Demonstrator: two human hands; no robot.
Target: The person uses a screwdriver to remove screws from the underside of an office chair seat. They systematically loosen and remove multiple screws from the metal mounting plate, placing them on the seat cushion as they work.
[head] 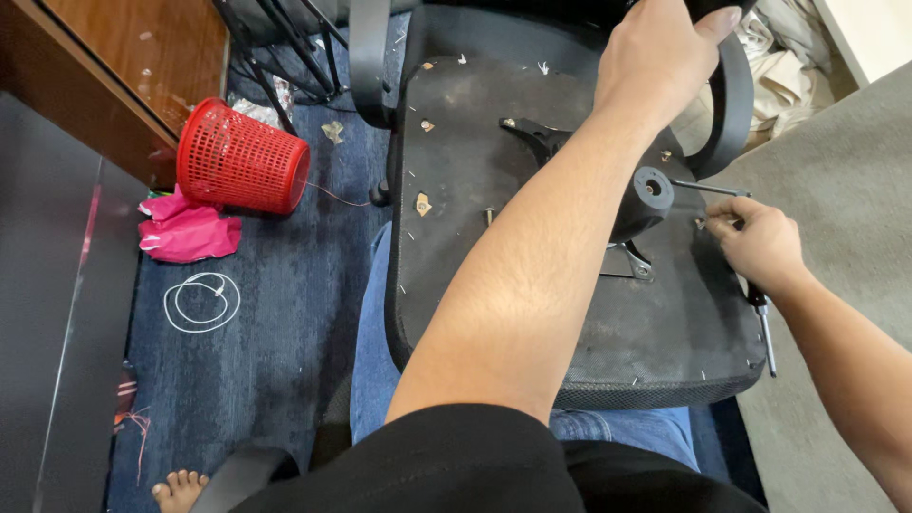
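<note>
I sit with an upturned office chair seat (pixel 494 285) across my lap, its black underside facing up. My left hand (pixel 665 57) reaches across the seat to the far edge and is closed around a dark rounded part at the top of the frame, seemingly steadying the chair; what exactly it grips is cut off from view. My right hand (pixel 755 242) rests on the right side of the seat, fingers pinched on something small near a screw spot; I cannot tell what. A screwdriver (pixel 763 328) runs under that hand, its long axis pointing near to far, the metal shaft poking out toward me past the seat's near right edge.

Just left of my right hand sits the black round mechanism hub (pixel 651 195), with a thin metal lever (pixel 708 188) sticking out to the right, toward my fingers. My right hand is clearly the nearer one to the hub.

On the blue carpet (pixel 285 313) to the left lie a tipped red mesh basket (pixel 242 157), a crumpled pink cloth (pixel 190 233) and a loop of white cord (pixel 201 302).
</note>
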